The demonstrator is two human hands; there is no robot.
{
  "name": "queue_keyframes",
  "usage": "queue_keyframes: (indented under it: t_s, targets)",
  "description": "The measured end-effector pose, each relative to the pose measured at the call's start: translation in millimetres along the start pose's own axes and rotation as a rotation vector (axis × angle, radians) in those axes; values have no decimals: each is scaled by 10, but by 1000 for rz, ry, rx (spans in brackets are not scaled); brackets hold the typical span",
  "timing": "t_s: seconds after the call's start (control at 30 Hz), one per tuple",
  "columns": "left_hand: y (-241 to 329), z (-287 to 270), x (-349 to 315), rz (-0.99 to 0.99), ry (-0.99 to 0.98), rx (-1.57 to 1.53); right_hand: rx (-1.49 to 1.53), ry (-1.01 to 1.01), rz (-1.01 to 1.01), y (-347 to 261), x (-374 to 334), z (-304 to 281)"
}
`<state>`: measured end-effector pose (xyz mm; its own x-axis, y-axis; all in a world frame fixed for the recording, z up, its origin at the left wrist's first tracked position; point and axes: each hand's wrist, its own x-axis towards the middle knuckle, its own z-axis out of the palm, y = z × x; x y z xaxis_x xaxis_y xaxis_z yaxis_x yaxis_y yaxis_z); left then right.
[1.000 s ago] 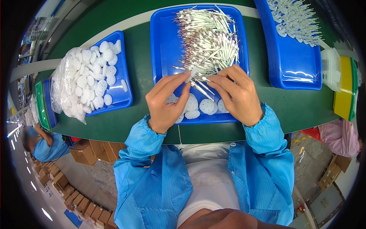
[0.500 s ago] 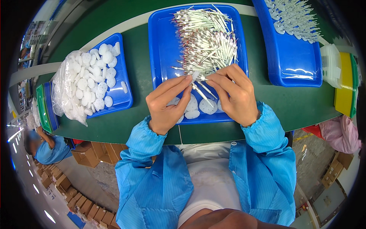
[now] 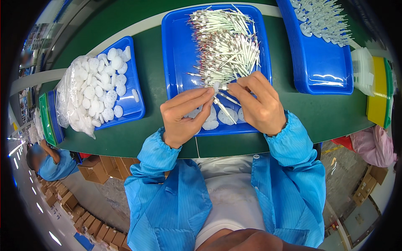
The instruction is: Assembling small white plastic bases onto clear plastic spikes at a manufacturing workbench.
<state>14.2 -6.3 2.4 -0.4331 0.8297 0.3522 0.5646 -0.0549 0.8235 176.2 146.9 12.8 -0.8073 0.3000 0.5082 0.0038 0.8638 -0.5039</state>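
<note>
Over the near half of a blue tray (image 3: pixel 178 54), my two hands meet with fingers pinched. My left hand (image 3: pixel 184 115) grips a small white plastic piece (image 3: pixel 216 85), seen nearly edge-on, from which thin white sticks (image 3: pixel 226 111) slant down to the right. My right hand (image 3: pixel 263 104) pinches a thin white stick at its end, beside that piece; the fingers hide most of it. Beyond the hands lies a large pile of thin white sticks (image 3: pixel 226 46) with reddish ends. Under the hands rest several round white discs with small holes (image 3: pixel 227 117).
At left, a blue tray (image 3: pixel 136 111) holds a plastic bag (image 3: pixel 69 94) of white discs. Stacked blue trays (image 3: pixel 326 81) at right carry clear, spiky pieces (image 3: pixel 322 23). Clear containers (image 3: pixel 363 71) and a yellow-green bin (image 3: pixel 379 92) stand beyond. A person (image 3: pixel 54 161) sits at far left.
Both hands stay together over the tray. The white piece in my left fingers has turned slightly, and the hanging sticks have swung a little to the right and down.
</note>
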Motion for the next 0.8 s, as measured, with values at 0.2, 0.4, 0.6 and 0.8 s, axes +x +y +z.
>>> queue_keyframes:
  t_s: [0.2, 0.4, 0.6, 0.8]
  targets:
    - [35, 43, -33, 39, 18, 23, -4, 8, -49, -5, -9, 28]
    - [14, -4, 2, 283, 88, 195, 104, 126, 1, -39, 25, 71]
    - [104, -53, 1, 182, 84, -60, 211, 127, 48, -81, 14, 33]
    - [55, -114, -9, 71, 22, -268, 190, 107, 42, -111, 0, 41]
